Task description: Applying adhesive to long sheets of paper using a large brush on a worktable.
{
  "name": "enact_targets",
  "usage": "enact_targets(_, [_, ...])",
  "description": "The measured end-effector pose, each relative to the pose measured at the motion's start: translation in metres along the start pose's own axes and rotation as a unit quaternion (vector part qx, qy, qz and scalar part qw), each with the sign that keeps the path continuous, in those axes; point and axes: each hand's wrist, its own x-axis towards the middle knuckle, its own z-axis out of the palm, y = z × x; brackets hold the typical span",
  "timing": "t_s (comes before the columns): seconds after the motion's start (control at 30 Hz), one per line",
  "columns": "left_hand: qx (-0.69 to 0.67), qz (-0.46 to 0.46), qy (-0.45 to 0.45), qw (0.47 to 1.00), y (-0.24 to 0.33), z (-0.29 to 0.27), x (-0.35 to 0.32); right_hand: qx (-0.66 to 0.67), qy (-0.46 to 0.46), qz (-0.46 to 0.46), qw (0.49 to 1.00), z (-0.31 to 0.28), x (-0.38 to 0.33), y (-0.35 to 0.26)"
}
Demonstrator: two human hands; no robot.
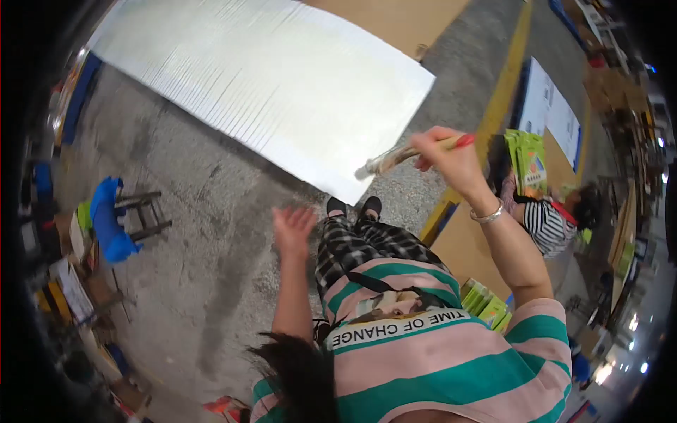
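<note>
My right hand (450, 158) is raised and grips a paintbrush (405, 155) with a wooden handle and a red tip, its bristle end pointing left. The bristles hang just over the near corner of a large white corrugated sheet (268, 77) lying on the concrete floor. My left hand (293, 229) is held out low in front of me, palm open, fingers apart, holding nothing. My black shoes (352, 208) stand at the sheet's near edge.
A blue-seated stool (116, 218) lies tipped on the floor at the left. Brown cardboard (395, 17) lies beyond the sheet. A yellow floor line (504, 84) runs at the right. A person in a striped top (546, 222) crouches by green packages (529, 158).
</note>
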Motion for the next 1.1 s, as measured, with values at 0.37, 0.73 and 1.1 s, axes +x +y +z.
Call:
enact_targets(0.37, [0.045, 0.242, 0.091, 0.965, 0.143, -0.044, 0.057, 0.509, 0.431, 0.231, 0.708, -0.046, -0.084, 0.056])
enact_targets(0.73, [0.220, 0.310, -0.155, 0.912, 0.072, 0.169, -0.031, 0.578, 0.479, 0.179, 0.636, -0.090, -0.106, 0.104])
enact_targets(1.1, [0.443, -0.085, -0.482, 0.751, -0.145, 0.331, -0.135, 0.529, 0.455, 0.011, 0.716, -0.166, -0.110, 0.116])
